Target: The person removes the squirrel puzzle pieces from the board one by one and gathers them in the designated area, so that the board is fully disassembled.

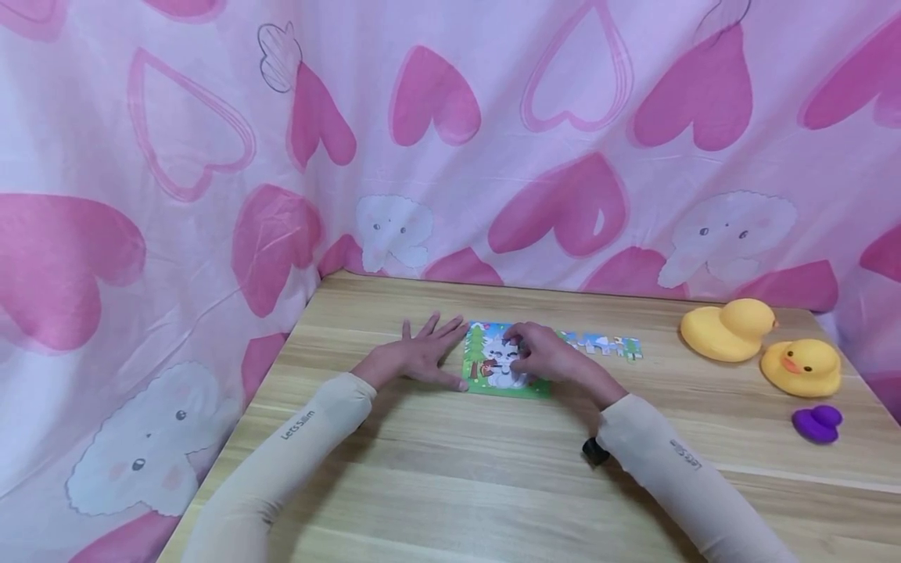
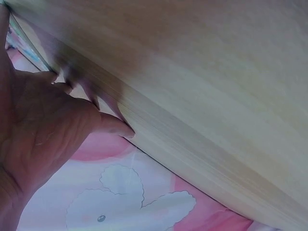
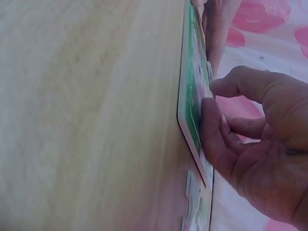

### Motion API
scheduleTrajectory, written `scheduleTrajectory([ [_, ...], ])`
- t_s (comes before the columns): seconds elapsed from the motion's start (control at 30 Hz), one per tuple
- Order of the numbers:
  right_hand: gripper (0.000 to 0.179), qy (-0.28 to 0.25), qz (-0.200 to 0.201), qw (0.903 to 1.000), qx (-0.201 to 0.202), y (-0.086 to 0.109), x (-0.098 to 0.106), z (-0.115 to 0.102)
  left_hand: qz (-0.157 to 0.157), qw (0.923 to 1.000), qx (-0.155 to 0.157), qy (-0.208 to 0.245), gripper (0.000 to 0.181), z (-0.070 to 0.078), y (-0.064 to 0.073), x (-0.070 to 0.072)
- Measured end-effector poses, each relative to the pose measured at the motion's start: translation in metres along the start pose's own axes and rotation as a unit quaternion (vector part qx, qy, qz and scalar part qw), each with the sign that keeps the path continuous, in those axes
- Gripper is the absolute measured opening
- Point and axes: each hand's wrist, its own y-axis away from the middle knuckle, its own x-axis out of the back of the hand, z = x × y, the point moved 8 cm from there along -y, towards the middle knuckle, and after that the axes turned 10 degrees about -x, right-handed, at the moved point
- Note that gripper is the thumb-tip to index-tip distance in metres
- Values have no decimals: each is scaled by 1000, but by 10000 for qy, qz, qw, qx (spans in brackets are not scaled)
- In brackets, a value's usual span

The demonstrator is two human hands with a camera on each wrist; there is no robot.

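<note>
The left hand [image 1: 425,357] lies spread beside the puzzle board [image 1: 501,389], maybe keeping it still, toward the worktop's [image 1: 450,477] back edge. The right hand [image 1: 545,353] bends over it; I can't tell if it pinches anything. Puzzle pieces [image 1: 600,344] lie just right, maybe for easy reach.

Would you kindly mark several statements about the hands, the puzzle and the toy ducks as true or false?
1. The purple duck is smaller than both the upper yellow duck and the lower yellow duck in the head view. True.
2. The left hand is at the left edge of the puzzle board, its fingers spread. True.
3. The right hand is touching the purple duck. False: the right hand is at the puzzle board, well apart from the duck.
4. The loose puzzle pieces lie left of the puzzle board. False: they lie to its right.
5. The curtain shows pink hearts. True.
</note>
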Motion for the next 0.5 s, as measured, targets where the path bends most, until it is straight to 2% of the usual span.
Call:
scheduleTrajectory([
  [0.17, 59, -320, -19, 9995, 61, 10, 12, 5, 1, 10000, 16, 9, 119, 1, 0, 1],
  [0.37, 59, -185, 302, 9992, 171, 26, 32, 14, 13, 10000, 5, -34, 118, 1, 1, 1],
  [0.5, 59, -236, 360, 9987, 264, 40, 45, 24, 11, 10000, 0, -65, 118, 0, 1, 0],
])
